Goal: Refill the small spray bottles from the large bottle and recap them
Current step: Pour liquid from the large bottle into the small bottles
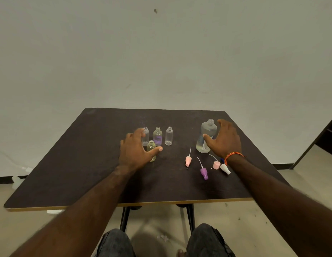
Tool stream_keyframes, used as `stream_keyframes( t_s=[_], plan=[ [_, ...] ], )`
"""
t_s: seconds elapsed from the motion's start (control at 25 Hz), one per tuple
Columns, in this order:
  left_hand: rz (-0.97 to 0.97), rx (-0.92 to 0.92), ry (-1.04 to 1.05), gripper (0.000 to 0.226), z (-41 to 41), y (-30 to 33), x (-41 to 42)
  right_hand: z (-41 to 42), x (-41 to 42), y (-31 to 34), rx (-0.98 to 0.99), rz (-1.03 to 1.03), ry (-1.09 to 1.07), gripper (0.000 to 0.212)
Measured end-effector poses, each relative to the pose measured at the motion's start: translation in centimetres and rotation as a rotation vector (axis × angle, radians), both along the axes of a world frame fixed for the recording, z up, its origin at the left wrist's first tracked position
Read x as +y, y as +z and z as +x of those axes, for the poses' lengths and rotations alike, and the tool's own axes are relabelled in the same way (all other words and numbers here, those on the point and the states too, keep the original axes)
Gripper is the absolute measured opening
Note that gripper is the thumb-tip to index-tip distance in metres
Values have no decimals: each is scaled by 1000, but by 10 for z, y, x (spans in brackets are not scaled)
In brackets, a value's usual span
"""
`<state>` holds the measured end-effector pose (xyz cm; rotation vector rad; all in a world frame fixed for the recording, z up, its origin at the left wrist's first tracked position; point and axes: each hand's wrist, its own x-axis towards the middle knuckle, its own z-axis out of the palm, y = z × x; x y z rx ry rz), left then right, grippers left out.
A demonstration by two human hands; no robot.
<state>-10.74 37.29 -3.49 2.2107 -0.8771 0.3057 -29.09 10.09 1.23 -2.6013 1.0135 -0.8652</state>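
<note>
The right hand [223, 140] is spread wide, its fingers [221, 123] straight and its thumb out, right next to the big bottle [207, 136]. It looks like it is about to wrap around the bottle, but it holds nothing yet. The big bottle stands up with no cap on, I think so it can pour.

The left hand [135, 151] is open too, fingers [139, 132] loose. Between its fingers and thumb stands one small bottle [152, 150], the yellowish one. I can't tell if the hand touches it. Just past the fingertips are three more small bottles [169, 136], all in a row, all standing with open tops, ready to be filled.

The spray tops [204, 171] lie flat on the bench [68, 173], near the right wrist and on the thumb side. There are four, pink, purple and white. They seem kept out of the way there so they can go back on after filling.
</note>
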Motion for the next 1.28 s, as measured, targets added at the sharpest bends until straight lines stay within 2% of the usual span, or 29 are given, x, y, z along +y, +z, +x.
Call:
stream_keyframes(
  t_s=[0.08,0.2,0.4,0.52,0.6,0.76,0.88,1.08,1.28],
  plan=[
    [-115,-170,3,86,-6,15,-3,1,0,-2,5,13,14,82],
    [2,-283,-167,89,-14,39,-24,4,-1,-1,-14,63,46,84],
    [334,-186,-353,103,-40,52,-98,10,-15,4,52,153,77,92],
    [408,-100,-384,107,-44,44,-141,16,-29,1,124,282,101,101],
    [426,-48,-404,108,-43,38,-161,20,-34,-6,131,322,118,101],
    [413,20,-456,102,-38,30,-177,23,-37,-14,30,382,169,81],
    [421,20,-491,100,-36,34,-172,21,-33,-10,-18,373,161,75],
    [336,-31,-485,96,-46,61,-148,16,-10,16,-90,292,137,73],
    [319,-75,-423,101,-47,82,-99,11,35,43,-86,246,174,74]
  ],
)
